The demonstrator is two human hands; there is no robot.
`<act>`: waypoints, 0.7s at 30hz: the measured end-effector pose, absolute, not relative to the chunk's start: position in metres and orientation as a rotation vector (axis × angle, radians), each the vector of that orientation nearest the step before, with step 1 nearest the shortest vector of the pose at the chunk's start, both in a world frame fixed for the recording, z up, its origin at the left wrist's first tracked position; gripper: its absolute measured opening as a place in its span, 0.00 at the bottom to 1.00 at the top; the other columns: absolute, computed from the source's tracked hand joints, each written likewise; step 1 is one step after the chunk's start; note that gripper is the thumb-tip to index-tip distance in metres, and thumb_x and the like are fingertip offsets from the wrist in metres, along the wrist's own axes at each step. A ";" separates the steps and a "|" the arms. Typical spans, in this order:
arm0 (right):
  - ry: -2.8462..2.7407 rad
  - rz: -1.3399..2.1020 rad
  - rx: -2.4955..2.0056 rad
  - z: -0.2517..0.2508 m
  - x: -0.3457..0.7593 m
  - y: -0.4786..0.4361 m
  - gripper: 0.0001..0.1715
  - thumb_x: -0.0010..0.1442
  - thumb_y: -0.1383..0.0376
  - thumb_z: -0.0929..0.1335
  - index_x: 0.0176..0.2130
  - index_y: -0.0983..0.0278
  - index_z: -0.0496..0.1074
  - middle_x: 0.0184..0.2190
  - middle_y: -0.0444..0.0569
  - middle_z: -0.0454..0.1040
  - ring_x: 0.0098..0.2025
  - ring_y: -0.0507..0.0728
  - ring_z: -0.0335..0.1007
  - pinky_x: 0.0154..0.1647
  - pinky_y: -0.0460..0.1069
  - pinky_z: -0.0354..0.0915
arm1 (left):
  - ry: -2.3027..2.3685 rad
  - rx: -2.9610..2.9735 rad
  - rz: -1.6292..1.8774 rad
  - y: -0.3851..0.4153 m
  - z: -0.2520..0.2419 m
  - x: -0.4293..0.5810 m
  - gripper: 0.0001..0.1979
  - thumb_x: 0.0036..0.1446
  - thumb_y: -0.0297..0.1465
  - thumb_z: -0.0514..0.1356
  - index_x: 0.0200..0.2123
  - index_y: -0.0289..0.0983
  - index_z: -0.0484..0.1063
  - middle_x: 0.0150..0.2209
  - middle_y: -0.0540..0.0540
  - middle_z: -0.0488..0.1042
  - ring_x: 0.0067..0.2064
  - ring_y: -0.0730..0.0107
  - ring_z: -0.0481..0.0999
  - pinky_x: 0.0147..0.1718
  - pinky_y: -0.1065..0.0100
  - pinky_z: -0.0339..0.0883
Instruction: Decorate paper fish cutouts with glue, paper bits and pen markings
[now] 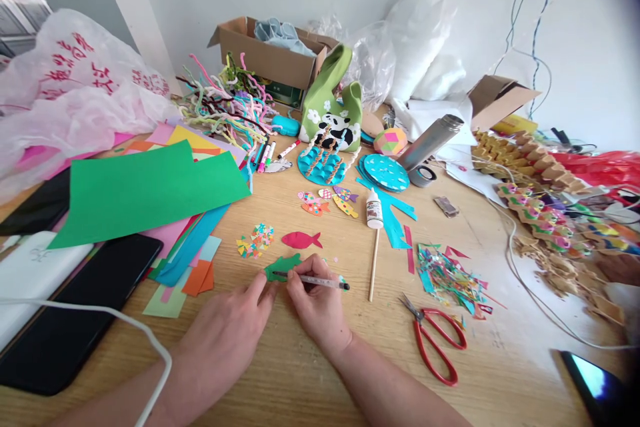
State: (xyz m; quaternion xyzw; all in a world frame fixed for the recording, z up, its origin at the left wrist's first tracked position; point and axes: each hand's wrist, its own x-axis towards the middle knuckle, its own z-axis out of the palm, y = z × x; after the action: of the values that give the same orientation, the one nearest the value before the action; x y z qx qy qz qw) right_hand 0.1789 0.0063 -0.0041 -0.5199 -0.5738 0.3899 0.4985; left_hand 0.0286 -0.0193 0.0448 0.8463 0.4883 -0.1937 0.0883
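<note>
Pinching pen [323, 281] between thumb and fingers of right hand [320, 303], pointing tip onto green cutout [283, 264]; touching cutout's near-left edge with fingertips of left hand [230, 320], pressing or pinching, cannot tell which; working on cutout between both hands, on table [295, 373], just nearer than red fish [301, 240] and paper bits [256, 240]; seeing glue bottle [374, 209] and stick [373, 270] right of hands, scissors [419, 320] farther right, near scrap pile [450, 278]; seeing green paper [145, 190] lying left, over other coloured sheets [200, 277]
</note>
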 end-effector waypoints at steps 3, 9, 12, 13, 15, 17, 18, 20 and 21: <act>-1.386 0.947 -1.263 -0.004 0.179 0.006 0.10 0.55 0.66 0.66 0.24 0.60 0.63 0.18 0.39 0.63 0.18 0.49 0.56 0.18 0.43 0.55 | 1.456 2.505 -0.590 -0.018 0.047 0.029 0.31 0.57 0.14 0.46 0.61 0.38 0.65 0.52 0.37 0.71 0.38 0.58 0.80 0.34 0.57 0.78; -1.393 0.935 -1.269 -0.003 0.180 0.006 0.09 0.55 0.66 0.66 0.24 0.60 0.63 0.18 0.39 0.63 0.18 0.49 0.56 0.18 0.44 0.55 | 1.461 2.513 -0.570 -0.019 0.046 0.028 0.31 0.57 0.15 0.47 0.61 0.38 0.65 0.50 0.38 0.72 0.38 0.59 0.80 0.34 0.60 0.77; -1.395 0.929 -1.273 -0.002 0.179 0.006 0.09 0.55 0.66 0.66 0.24 0.60 0.63 0.17 0.38 0.63 0.18 0.49 0.56 0.18 0.43 0.56 | 1.448 2.528 -0.568 -0.020 0.044 0.027 0.31 0.57 0.15 0.48 0.62 0.38 0.64 0.48 0.39 0.72 0.37 0.60 0.80 0.33 0.60 0.77; -1.395 0.930 -1.273 -0.002 0.179 0.006 0.09 0.55 0.66 0.66 0.25 0.60 0.63 0.17 0.38 0.63 0.18 0.49 0.56 0.18 0.43 0.56 | 1.443 2.532 -0.563 -0.019 0.044 0.027 0.31 0.57 0.15 0.48 0.62 0.37 0.64 0.47 0.39 0.72 0.37 0.60 0.80 0.33 0.60 0.77; -1.394 0.931 -1.271 -0.002 0.179 0.006 0.09 0.55 0.66 0.66 0.25 0.60 0.63 0.17 0.38 0.63 0.18 0.49 0.56 0.18 0.43 0.56 | 1.443 2.538 -0.553 -0.019 0.043 0.027 0.31 0.57 0.15 0.47 0.62 0.37 0.64 0.47 0.39 0.72 0.36 0.60 0.80 0.32 0.60 0.77; -1.397 0.925 -1.273 -0.002 0.179 0.006 0.09 0.55 0.66 0.66 0.24 0.60 0.63 0.17 0.38 0.63 0.18 0.49 0.56 0.18 0.43 0.56 | 1.456 2.541 -0.541 -0.019 0.044 0.027 0.30 0.57 0.14 0.47 0.61 0.37 0.65 0.49 0.38 0.72 0.36 0.61 0.80 0.32 0.61 0.76; -1.399 0.921 -1.276 -0.002 0.179 0.006 0.10 0.55 0.66 0.67 0.24 0.60 0.62 0.17 0.39 0.63 0.18 0.49 0.56 0.18 0.43 0.56 | 1.460 2.538 -0.538 -0.019 0.044 0.027 0.30 0.56 0.14 0.47 0.60 0.37 0.66 0.49 0.38 0.72 0.36 0.62 0.80 0.32 0.62 0.76; -1.404 0.918 -1.284 -0.002 0.179 0.006 0.10 0.55 0.65 0.67 0.24 0.60 0.62 0.17 0.39 0.63 0.18 0.49 0.56 0.18 0.43 0.56 | 1.466 2.540 -0.530 -0.020 0.045 0.028 0.30 0.56 0.14 0.47 0.60 0.38 0.66 0.49 0.38 0.72 0.36 0.63 0.80 0.33 0.63 0.76; -1.405 0.919 -1.287 -0.002 0.179 0.006 0.10 0.55 0.65 0.67 0.24 0.60 0.62 0.17 0.39 0.63 0.18 0.49 0.56 0.18 0.43 0.56 | 1.466 2.543 -0.526 -0.020 0.045 0.028 0.30 0.56 0.14 0.47 0.59 0.38 0.67 0.49 0.38 0.72 0.36 0.64 0.80 0.33 0.64 0.75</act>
State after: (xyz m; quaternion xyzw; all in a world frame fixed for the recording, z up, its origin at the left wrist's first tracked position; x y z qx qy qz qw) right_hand 0.1791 0.0063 -0.0022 -0.5299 -0.5786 0.3787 0.4909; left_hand 0.0275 -0.0201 0.0450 0.8500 0.4902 -0.1759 0.0798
